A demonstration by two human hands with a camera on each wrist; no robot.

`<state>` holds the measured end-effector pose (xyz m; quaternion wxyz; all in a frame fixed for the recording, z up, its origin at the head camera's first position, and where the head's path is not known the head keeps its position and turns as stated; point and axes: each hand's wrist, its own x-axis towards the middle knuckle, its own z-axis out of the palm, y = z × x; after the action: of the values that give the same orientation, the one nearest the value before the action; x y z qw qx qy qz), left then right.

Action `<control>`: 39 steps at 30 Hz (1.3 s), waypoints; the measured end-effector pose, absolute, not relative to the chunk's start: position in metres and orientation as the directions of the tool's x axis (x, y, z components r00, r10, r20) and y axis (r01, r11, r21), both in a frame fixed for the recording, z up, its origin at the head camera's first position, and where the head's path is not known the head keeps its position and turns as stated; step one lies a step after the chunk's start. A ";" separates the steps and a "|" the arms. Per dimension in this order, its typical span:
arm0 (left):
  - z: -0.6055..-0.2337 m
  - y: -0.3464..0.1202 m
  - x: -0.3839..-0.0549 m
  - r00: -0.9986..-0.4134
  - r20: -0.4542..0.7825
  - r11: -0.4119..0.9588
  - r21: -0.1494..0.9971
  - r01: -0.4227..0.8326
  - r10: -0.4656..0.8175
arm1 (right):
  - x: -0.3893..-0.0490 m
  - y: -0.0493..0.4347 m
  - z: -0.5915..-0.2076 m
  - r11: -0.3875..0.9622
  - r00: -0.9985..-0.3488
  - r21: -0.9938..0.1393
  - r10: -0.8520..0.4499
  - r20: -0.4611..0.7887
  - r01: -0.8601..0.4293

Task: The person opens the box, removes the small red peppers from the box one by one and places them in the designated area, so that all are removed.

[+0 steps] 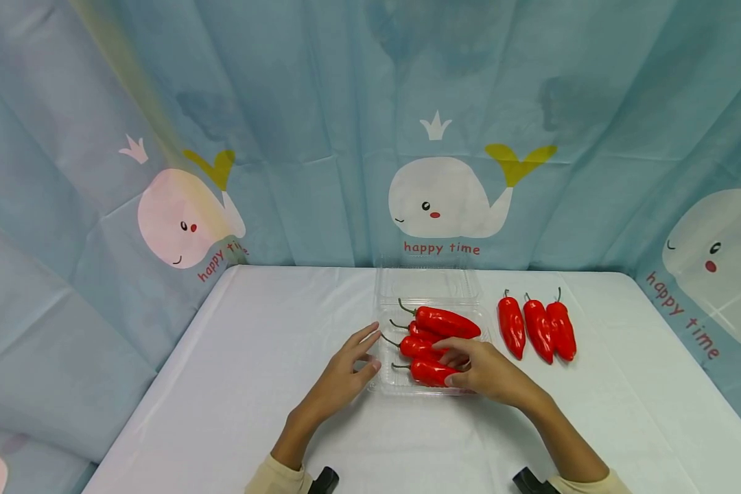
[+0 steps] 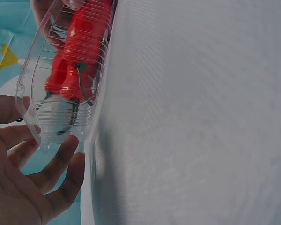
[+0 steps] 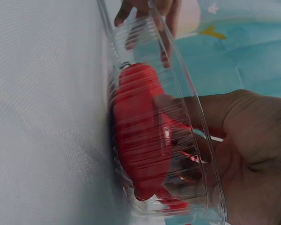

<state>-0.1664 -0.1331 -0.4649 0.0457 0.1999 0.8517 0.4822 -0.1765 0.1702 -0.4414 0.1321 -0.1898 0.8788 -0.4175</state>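
Note:
A clear plastic box [image 1: 401,390] lies with its lid [image 1: 428,283] folded back. Several glossy red chili peppers [image 1: 447,322] rest in it side by side, green stems to the left. My right hand [image 1: 490,370] reaches over the right side and grips the nearest red chili pepper [image 1: 429,372] near its tip. In the right wrist view, the thumb [image 3: 166,101] lies against that pepper behind the clear wall; the other fingertips are partly hidden. My left hand [image 1: 341,376] is at the box's left edge, fingers spread around its corner, as the left wrist view shows.
Three more red chili peppers [image 1: 536,329] lie on the white tabletop [image 1: 253,357] right of the box, stems pointing away. A blue curtain [image 1: 321,137] printed with whales hangs behind the table and along its sides.

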 end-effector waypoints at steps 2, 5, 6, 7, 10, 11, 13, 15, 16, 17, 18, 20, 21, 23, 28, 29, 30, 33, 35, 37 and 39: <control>-0.465 -0.133 -0.166 -0.916 0.113 0.454 0.841 0.295 0.384 | -0.176 0.170 -0.441 0.587 -0.895 -0.780 -0.439 -0.081 -0.218; -0.465 -0.134 -0.166 -0.916 0.114 0.454 0.841 0.295 0.384 | -0.176 0.169 -0.441 0.601 -0.898 -0.771 -0.431 -0.088 -0.213; -0.465 -0.134 -0.166 -0.916 0.115 0.452 0.842 0.295 0.385 | -0.176 0.169 -0.441 0.606 -0.899 -0.767 -0.429 -0.089 -0.213; -0.465 -0.134 -0.166 -0.915 0.116 0.451 0.842 0.296 0.386 | -0.176 0.169 -0.441 0.609 -0.900 -0.764 -0.427 -0.090 -0.213; -0.465 -0.135 -0.166 -0.914 0.118 0.448 0.843 0.299 0.388 | -0.176 0.168 -0.442 0.616 -0.902 -0.758 -0.423 -0.089 -0.214; -0.465 -0.135 -0.166 -0.914 0.119 0.448 0.842 0.300 0.389 | -0.176 0.168 -0.442 0.617 -0.902 -0.757 -0.422 -0.088 -0.215; -0.465 -0.135 -0.166 -0.913 0.121 0.449 0.841 0.303 0.390 | -0.175 0.168 -0.442 0.619 -0.903 -0.756 -0.421 -0.089 -0.214; -0.465 -0.134 -0.166 -0.913 0.121 0.450 0.840 0.304 0.391 | -0.175 0.168 -0.441 0.617 -0.903 -0.758 -0.419 -0.091 -0.210; -0.465 -0.134 -0.166 -0.913 0.120 0.452 0.839 0.304 0.391 | -0.175 0.168 -0.441 0.616 -0.903 -0.759 -0.419 -0.091 -0.210; -0.465 -0.134 -0.166 -0.913 0.119 0.452 0.839 0.303 0.390 | -0.175 0.168 -0.441 0.614 -0.903 -0.762 -0.419 -0.091 -0.208; -0.465 -0.134 -0.166 -0.914 0.118 0.452 0.840 0.301 0.389 | -0.175 0.168 -0.441 0.612 -0.903 -0.764 -0.419 -0.092 -0.207; -0.465 -0.134 -0.166 -0.914 0.117 0.451 0.840 0.300 0.389 | -0.175 0.168 -0.441 0.608 -0.902 -0.767 -0.422 -0.092 -0.206; -0.465 -0.134 -0.166 -0.914 0.117 0.452 0.840 0.300 0.388 | -0.175 0.168 -0.441 0.605 -0.901 -0.769 -0.424 -0.092 -0.207; -0.464 -0.134 -0.166 -0.914 0.118 0.451 0.841 0.300 0.389 | -0.175 0.168 -0.440 0.602 -0.899 -0.771 -0.429 -0.091 -0.209; -0.464 -0.134 -0.165 -0.914 0.119 0.454 0.838 0.302 0.389 | -0.175 0.169 -0.440 0.611 -0.900 -0.756 -0.430 -0.068 -0.234; -0.465 -0.134 -0.165 -0.914 0.119 0.454 0.838 0.302 0.388 | -0.175 0.169 -0.440 0.612 -0.902 -0.754 -0.428 -0.063 -0.238; -0.465 -0.134 -0.165 -0.914 0.119 0.455 0.838 0.302 0.387 | -0.175 0.169 -0.440 0.614 -0.903 -0.751 -0.425 -0.058 -0.241; -0.465 -0.134 -0.165 -0.915 0.119 0.456 0.837 0.302 0.385 | -0.175 0.169 -0.440 0.610 -0.905 -0.755 -0.421 -0.054 -0.239; -0.465 -0.134 -0.165 -0.915 0.119 0.455 0.838 0.301 0.386 | -0.175 0.169 -0.440 0.607 -0.906 -0.759 -0.420 -0.053 -0.237; -0.465 -0.134 -0.166 -0.915 0.117 0.455 0.839 0.299 0.385 | -0.175 0.169 -0.440 0.603 -0.906 -0.762 -0.420 -0.052 -0.236; -0.465 -0.134 -0.166 -0.916 0.115 0.454 0.840 0.296 0.385 | -0.175 0.169 -0.440 0.600 -0.906 -0.764 -0.420 -0.049 -0.237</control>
<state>-0.1657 -0.1338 -0.4653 0.0461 0.2001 0.8513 0.4828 -0.1746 0.1694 -0.4398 0.1124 -0.1852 0.8874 -0.4069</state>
